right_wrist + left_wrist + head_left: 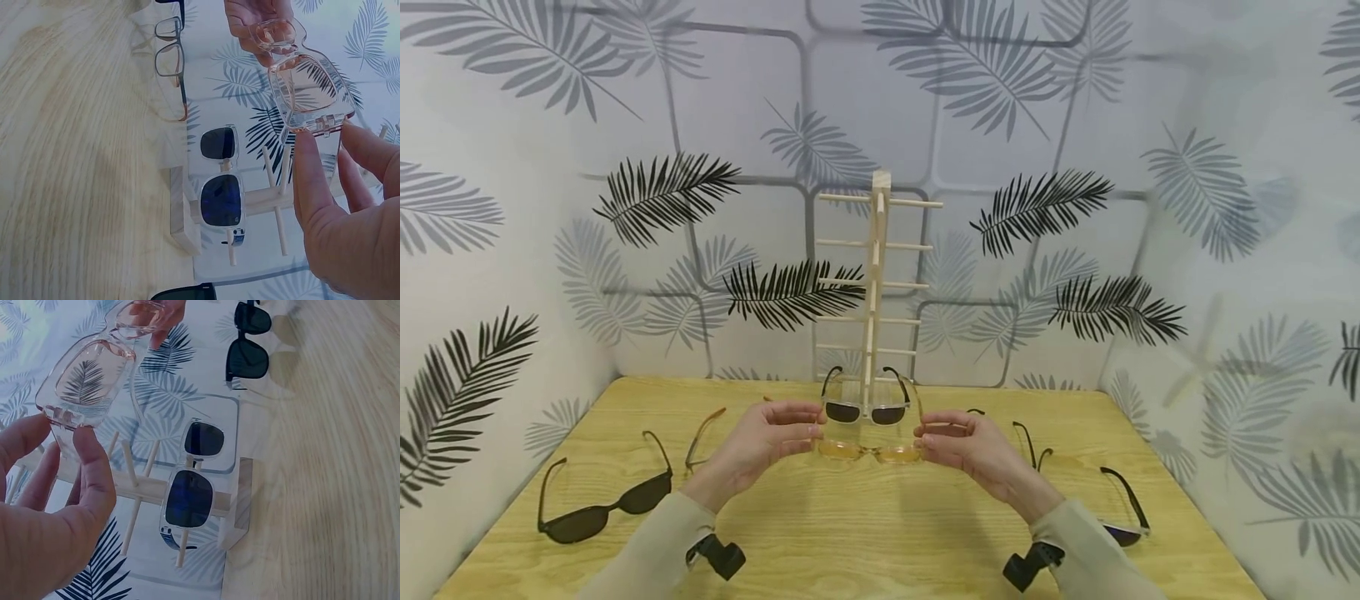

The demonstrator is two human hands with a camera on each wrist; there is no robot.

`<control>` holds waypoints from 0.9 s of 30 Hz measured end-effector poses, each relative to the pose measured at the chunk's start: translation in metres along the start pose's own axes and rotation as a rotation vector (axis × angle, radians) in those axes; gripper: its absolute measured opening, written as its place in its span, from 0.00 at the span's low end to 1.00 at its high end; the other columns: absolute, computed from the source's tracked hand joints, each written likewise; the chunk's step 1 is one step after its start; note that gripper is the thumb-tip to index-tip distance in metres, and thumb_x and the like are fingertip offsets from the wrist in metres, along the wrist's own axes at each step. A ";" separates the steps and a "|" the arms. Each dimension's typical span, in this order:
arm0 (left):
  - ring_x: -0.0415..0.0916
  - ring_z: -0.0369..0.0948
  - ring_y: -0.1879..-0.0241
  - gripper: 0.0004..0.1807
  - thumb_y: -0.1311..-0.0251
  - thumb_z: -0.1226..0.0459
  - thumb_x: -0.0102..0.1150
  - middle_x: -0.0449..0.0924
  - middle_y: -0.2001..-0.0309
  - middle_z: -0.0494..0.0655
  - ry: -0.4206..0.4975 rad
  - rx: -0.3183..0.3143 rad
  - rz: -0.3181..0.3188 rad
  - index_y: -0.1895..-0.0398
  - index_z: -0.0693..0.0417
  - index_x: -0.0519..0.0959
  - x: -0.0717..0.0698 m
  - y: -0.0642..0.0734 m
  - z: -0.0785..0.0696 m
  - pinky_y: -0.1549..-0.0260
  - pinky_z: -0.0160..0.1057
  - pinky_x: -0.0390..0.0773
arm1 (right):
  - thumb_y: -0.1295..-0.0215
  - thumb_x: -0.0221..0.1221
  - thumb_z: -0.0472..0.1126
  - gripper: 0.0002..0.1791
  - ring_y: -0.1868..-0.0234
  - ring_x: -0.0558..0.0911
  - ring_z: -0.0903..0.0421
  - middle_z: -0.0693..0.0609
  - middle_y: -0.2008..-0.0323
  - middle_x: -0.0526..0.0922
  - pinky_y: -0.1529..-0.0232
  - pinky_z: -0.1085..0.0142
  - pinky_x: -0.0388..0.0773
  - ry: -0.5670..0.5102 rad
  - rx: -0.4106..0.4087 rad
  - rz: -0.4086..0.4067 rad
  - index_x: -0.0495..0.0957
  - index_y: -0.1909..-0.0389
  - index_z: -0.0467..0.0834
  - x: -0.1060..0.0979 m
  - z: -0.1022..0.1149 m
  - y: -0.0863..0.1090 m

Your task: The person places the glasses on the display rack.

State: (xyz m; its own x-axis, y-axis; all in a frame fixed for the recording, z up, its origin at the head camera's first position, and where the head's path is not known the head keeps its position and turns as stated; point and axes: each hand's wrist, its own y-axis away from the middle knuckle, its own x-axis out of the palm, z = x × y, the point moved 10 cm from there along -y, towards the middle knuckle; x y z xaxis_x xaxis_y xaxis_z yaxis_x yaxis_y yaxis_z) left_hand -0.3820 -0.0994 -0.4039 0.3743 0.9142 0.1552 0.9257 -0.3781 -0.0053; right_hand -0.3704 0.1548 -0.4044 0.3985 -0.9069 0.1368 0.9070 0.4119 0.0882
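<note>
Both hands hold a pair of eyeglasses (838, 451) with a clear, pinkish frame and tinted lenses, one hand at each side. My left hand (775, 442) pinches the frame near its hinge, as the left wrist view shows with thumb and fingers on the frame corner (62, 415). The opposite corner is pinched by my right hand (970, 454), seen close in the right wrist view (350, 212). Just beyond the eyeglasses, clear-framed sunglasses (842, 412) with dark lenses hang low on a wooden display rack (874, 275). The rack's pegs above them are bare.
Black sunglasses (580, 525) lie at the table's left, with brown-armed glasses (698, 437) behind the left forearm. Partly hidden by the right arm are other glasses (1026, 437) and dark-lensed sunglasses (1123, 535). A leaf-patterned backdrop (865, 100) surrounds the wooden table (880, 542).
</note>
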 end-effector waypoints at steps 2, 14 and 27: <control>0.80 0.42 0.50 0.21 0.40 0.68 0.66 0.82 0.51 0.45 0.028 -0.001 -0.016 0.43 0.58 0.79 -0.002 -0.001 0.000 0.52 0.38 0.82 | 0.34 0.62 0.33 0.29 0.47 0.83 0.54 0.38 0.43 0.78 0.41 0.59 0.78 0.004 -0.001 -0.007 0.68 0.34 0.33 0.001 0.001 -0.003; 0.81 0.41 0.50 0.24 0.38 0.68 0.64 0.83 0.52 0.42 0.088 0.005 -0.088 0.38 0.60 0.74 -0.010 -0.017 0.000 0.53 0.35 0.82 | 0.33 0.61 0.34 0.32 0.46 0.83 0.56 0.34 0.35 0.70 0.40 0.61 0.77 0.007 0.000 -0.034 0.64 0.30 0.35 -0.005 0.002 -0.022; 0.82 0.39 0.52 0.26 0.36 0.71 0.61 0.85 0.56 0.39 0.141 0.037 -0.153 0.35 0.65 0.70 -0.013 -0.025 -0.007 0.54 0.34 0.82 | 0.33 0.59 0.32 0.30 0.41 0.80 0.51 0.48 0.46 0.81 0.41 0.62 0.78 -0.029 -0.010 -0.085 0.65 0.30 0.37 -0.010 0.011 -0.033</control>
State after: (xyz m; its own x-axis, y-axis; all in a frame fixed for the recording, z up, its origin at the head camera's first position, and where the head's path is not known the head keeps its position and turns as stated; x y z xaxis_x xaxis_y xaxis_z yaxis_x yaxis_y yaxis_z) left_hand -0.4103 -0.1029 -0.3989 0.2198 0.9302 0.2940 0.9736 -0.2280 -0.0065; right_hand -0.4057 0.1518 -0.3980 0.3161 -0.9355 0.1580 0.9387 0.3325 0.0910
